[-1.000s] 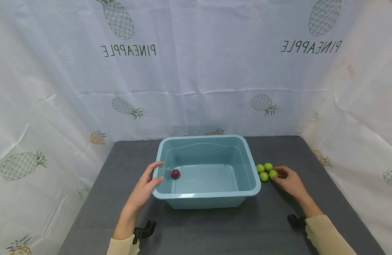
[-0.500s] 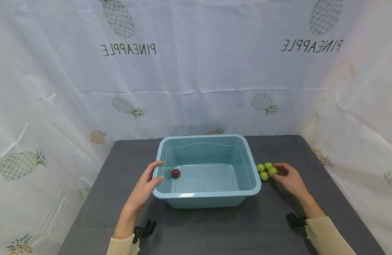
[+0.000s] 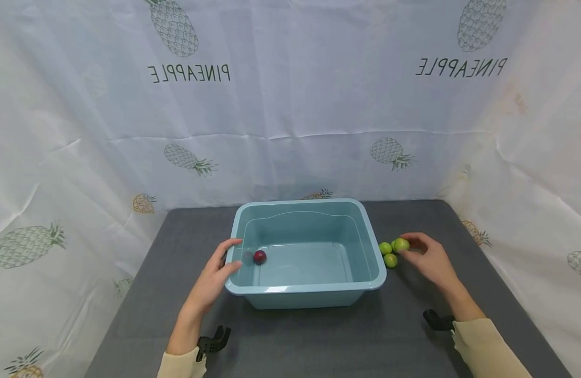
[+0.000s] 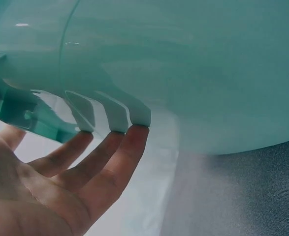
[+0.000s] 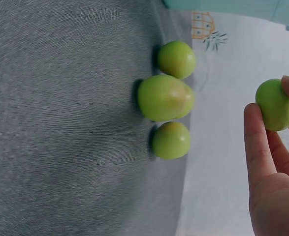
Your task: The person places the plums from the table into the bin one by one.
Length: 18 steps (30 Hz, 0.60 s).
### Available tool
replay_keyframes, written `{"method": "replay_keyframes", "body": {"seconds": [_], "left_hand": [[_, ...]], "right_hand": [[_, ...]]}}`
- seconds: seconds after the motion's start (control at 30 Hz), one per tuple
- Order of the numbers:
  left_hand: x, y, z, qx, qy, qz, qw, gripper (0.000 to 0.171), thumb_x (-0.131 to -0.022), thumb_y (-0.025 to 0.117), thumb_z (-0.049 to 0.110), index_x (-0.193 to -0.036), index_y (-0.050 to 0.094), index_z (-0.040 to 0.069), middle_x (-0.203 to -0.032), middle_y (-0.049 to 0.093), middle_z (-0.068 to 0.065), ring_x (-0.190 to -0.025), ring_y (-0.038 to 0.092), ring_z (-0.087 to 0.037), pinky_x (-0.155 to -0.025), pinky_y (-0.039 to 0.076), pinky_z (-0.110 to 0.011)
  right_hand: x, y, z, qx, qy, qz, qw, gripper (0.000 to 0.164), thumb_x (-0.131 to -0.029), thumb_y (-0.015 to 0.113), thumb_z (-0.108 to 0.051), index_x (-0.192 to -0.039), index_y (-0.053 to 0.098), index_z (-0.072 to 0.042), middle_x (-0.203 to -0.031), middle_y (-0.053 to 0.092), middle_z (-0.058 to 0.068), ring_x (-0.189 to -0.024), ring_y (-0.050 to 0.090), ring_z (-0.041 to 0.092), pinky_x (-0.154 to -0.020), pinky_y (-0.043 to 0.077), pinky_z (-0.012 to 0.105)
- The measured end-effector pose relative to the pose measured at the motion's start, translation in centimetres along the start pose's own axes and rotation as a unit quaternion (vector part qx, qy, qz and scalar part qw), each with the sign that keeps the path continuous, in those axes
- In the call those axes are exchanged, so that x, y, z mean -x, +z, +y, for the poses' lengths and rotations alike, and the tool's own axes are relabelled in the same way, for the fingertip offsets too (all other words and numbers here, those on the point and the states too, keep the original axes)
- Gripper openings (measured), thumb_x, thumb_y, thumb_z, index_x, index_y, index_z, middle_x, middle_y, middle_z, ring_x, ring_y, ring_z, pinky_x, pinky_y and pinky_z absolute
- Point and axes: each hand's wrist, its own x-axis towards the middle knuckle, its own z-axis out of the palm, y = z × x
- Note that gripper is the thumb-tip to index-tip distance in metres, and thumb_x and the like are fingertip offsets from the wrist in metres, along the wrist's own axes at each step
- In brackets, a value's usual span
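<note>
A light blue plastic basin (image 3: 300, 289) stands on the dark grey table. My left hand (image 3: 209, 283) grips its left rim, thumb and forefinger over the edge; in the left wrist view the other fingertips (image 4: 138, 132) press against the outer wall. Inside, near the left end, lies a small dark red round fruit (image 3: 259, 256). To the right of the basin, my right hand (image 3: 431, 262) pinches a small round green fruit (image 5: 276, 104) between thumb and fingers, lifted off the table. Several more green fruits (image 3: 390, 261) lie close together beside the basin's right wall, below the held one.
White cloth (image 3: 290, 105) printed with pineapples hangs behind the table and along both sides. A black strap with a mount sits on each wrist. Dark grey table surface (image 3: 328, 341) stretches in front of the basin and to both sides.
My right hand has raised the green fruit from the table and moved slightly away from me and left, over the others. The left hand and basin have stayed put.
</note>
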Motion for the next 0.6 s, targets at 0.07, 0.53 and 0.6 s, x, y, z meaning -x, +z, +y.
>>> {"method": "replay_keyframes", "body": {"seconds": [0.07,0.53,0.6], "left_hand": [[0.0,0.0,0.0,0.000,0.000,-0.001,1.0000,0.046,-0.105,0.053,0.016,-0.149,0.041,0.016,-0.163,0.022,-0.018,-0.140,0.037,-0.043,-0.103,0.038,-0.061],[0.0,0.1,-0.2,0.005,0.000,-0.002,1.0000,0.045,-0.105,0.053,0.016,-0.149,0.040,0.017,-0.164,0.020,-0.017,-0.142,0.033,-0.042,-0.104,0.037,-0.061],[0.0,0.1,-0.1,0.005,0.000,-0.003,1.0000,0.045,-0.105,0.052,0.017,-0.149,0.040,0.017,-0.164,0.019,-0.017,-0.141,0.034,-0.042,-0.103,0.037,-0.061]], "right_hand": [[0.0,-0.1,-0.3,-0.003,-0.005,0.001,1.000,0.041,-0.096,0.073,-0.019,-0.129,0.061,0.002,-0.124,0.062,0.020,-0.107,0.056,0.007,-0.082,0.042,0.006],[-0.1,-0.8,-3.5,-0.018,-0.045,-0.018,0.999,0.040,-0.094,0.074,-0.014,-0.128,0.061,0.002,-0.124,0.063,0.021,-0.101,0.055,-0.004,-0.081,0.045,0.008],[-0.1,-0.8,-3.9,-0.019,-0.050,-0.019,0.998,0.041,-0.094,0.074,-0.013,-0.129,0.061,0.002,-0.125,0.062,0.021,-0.101,0.056,-0.002,-0.080,0.045,0.008]]}}
